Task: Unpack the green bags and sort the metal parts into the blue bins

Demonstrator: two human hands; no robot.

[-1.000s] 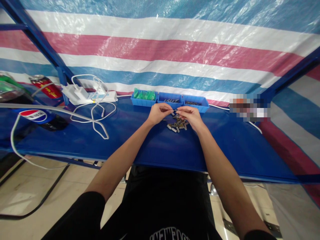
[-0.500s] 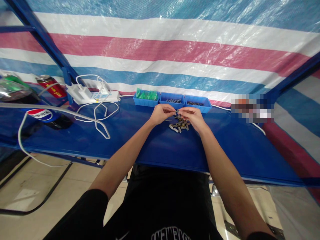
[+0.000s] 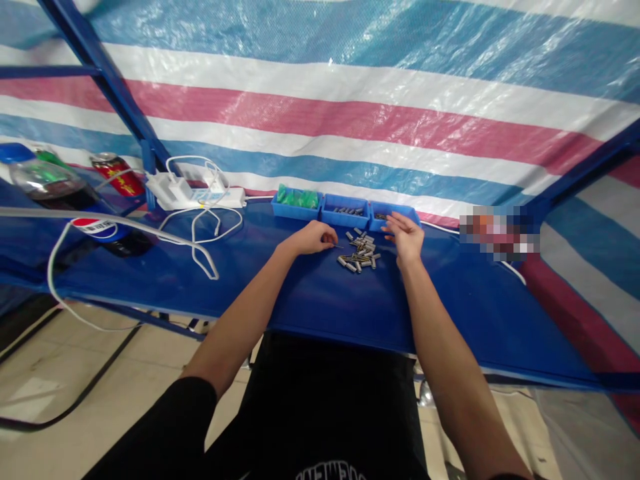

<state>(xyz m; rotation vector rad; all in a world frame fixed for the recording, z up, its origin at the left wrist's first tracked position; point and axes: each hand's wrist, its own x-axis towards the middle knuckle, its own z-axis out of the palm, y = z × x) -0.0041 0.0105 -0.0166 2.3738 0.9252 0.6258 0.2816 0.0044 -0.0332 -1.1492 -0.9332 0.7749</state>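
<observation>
My left hand (image 3: 315,238) rests low over the blue tabletop, left of a loose pile of small parts (image 3: 361,252). Its fingers are curled together, and a thin screw-like piece (image 3: 339,247) sticks out at the fingertips. The pile mixes short grey cylinders with thin brass-coloured pieces; their exact kind is too small to tell. My right hand (image 3: 406,237) is raised beside the front of the right blue bin (image 3: 413,215), fingers loosely apart and nothing visible in them. Thin dark pieces lie in that bin, partly covered by the hand.
The middle bin (image 3: 345,220) holds small grey parts; the left bin (image 3: 296,213) holds green plastic bags. A power strip (image 3: 233,198) with white cables, a cola bottle (image 3: 105,230) and a red can (image 3: 117,175) stand at left. A blurred patch is at right. Striped sheeting rises behind.
My hands, together above the pile before, have parted: the left moved slightly down to the thin piece, the right moved right to the bin. More grey cylinders show in the uncovered pile.
</observation>
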